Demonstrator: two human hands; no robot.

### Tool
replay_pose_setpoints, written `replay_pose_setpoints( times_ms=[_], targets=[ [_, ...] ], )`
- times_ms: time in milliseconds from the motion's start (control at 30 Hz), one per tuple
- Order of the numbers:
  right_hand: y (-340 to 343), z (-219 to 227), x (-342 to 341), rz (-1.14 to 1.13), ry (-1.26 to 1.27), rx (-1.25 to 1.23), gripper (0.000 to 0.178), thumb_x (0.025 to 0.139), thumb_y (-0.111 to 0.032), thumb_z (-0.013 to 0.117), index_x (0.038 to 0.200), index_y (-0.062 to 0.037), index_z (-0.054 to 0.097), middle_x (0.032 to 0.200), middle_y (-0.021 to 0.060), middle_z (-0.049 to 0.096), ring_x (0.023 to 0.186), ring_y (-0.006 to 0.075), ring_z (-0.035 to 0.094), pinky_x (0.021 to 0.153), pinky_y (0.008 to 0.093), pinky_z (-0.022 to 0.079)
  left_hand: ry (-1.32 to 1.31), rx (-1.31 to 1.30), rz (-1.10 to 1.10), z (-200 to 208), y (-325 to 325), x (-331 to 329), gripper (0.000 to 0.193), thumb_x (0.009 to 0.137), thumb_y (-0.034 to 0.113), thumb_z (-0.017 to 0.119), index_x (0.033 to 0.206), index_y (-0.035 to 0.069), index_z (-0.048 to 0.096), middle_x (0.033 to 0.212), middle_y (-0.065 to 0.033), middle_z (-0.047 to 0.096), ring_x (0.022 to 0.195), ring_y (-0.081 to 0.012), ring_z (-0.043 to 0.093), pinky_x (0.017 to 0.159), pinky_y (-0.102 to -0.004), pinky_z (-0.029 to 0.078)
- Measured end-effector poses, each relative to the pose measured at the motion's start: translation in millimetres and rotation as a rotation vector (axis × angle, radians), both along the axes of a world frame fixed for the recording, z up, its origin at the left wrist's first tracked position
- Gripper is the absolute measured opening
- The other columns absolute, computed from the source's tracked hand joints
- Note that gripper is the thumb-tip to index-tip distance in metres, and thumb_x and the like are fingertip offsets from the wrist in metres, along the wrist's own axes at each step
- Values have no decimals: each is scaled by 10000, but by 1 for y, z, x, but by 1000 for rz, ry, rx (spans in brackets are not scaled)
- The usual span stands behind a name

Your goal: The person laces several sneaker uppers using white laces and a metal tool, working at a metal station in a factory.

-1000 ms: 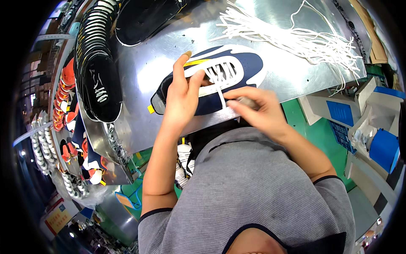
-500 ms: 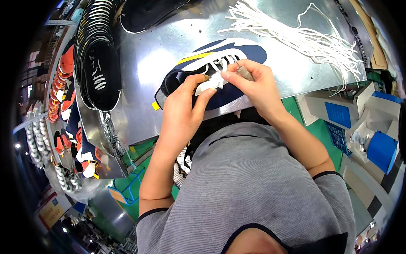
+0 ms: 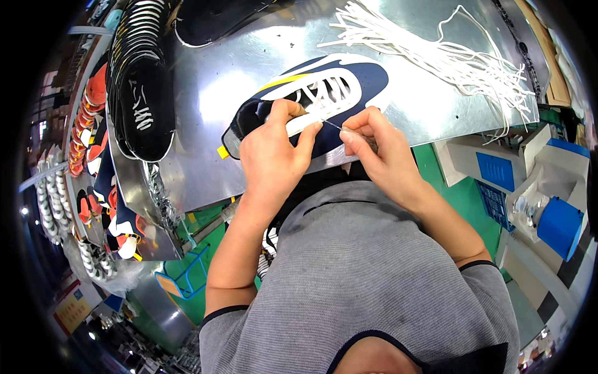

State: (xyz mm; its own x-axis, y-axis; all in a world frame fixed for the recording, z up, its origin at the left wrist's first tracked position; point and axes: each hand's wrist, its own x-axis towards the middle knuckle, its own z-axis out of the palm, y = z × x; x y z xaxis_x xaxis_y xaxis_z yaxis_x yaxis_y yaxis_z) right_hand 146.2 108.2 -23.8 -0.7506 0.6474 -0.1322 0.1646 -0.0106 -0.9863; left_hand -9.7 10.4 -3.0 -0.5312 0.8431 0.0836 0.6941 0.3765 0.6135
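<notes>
A navy shoe upper (image 3: 375, 76) with white trim and a yellow stripe lies on the metal table, its toe to the right. White lace (image 3: 319, 100) crosses its throat. My left hand (image 3: 274, 149) is closed in a pinch on the white eyelet edge, near the collar. Just right of it, my right hand (image 3: 389, 149) holds a thin metal awl (image 3: 332, 124) by its handle, which the fingers partly cover. The awl's tip reaches the eyelet edge beside my left thumb. Whether it passes through a hole I cannot tell.
A bundle of white laces (image 3: 430, 53) lies at the table's far right. On the left stands a stack of black shoe uppers (image 3: 152, 115), and another black upper (image 3: 218, 19) lies at the far edge. Boxes with a blue bin (image 3: 560, 227) stand beyond the table's right edge.
My right hand has moved down and slightly right, away from the lace, and the awl's shaft now shows. My left hand still pinches the eyelet edge. The shoe upper has shifted slightly left.
</notes>
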Motion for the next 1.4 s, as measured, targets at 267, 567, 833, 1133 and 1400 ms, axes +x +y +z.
replay_pose_setpoints(
  times_ms=[267, 567, 833, 1133, 1400],
  targets=[
    [10, -1, -13, 78, -86, 56, 164, 939, -147, 614, 926, 5, 555, 721, 132, 665, 634, 287, 653, 616, 367, 497, 293, 179, -290, -15, -4, -3, 237, 805, 62, 767, 993, 20, 628, 812, -121, 688, 672, -263, 657, 598, -346, 501],
    [66, 30, 5, 336, -269, 47, 232, 941, -238, 605, 903, -11, 636, 665, 52, 591, 615, 133, 553, 596, 303, 446, -4, 99, -223, -5, -16, -2, 250, 870, 103, 705, 1106, 69, 630, 866, -138, 694, 713, -331, 656, 640, -380, 509],
    [53, -20, -34, 11, 12, 476, 208, 982, -217, 591, 1094, -44, 621, 704, 73, 603, 625, 159, 575, 620, 291, 465, -910, -569, -393, 40, 5, -65, 326, 1014, 167, 500, 1248, -26, 620, 1121, -61, 685, 1038, -119, 593, 951, -253, 450],
    [53, -30, -42, -59, 31, 499, 216, 977, -246, 590, 1057, -47, 623, 726, 124, 652, 651, 269, 620, 614, 366, 472, -343, -484, -658, 24, 11, -53, 249, 902, 38, 561, 1106, 27, 704, 881, -141, 723, 750, -236, 683, 724, -340, 528],
    [60, -28, -30, -97, 121, 272, 257, 928, -272, 659, 1083, -70, 627, 676, 104, 620, 597, 231, 602, 592, 353, 465, 481, 215, -91, 4, -93, -21, 371, 868, -82, 620, 1234, -31, 588, 1240, -189, 615, 1114, -301, 603, 917, -393, 481]
  ],
)
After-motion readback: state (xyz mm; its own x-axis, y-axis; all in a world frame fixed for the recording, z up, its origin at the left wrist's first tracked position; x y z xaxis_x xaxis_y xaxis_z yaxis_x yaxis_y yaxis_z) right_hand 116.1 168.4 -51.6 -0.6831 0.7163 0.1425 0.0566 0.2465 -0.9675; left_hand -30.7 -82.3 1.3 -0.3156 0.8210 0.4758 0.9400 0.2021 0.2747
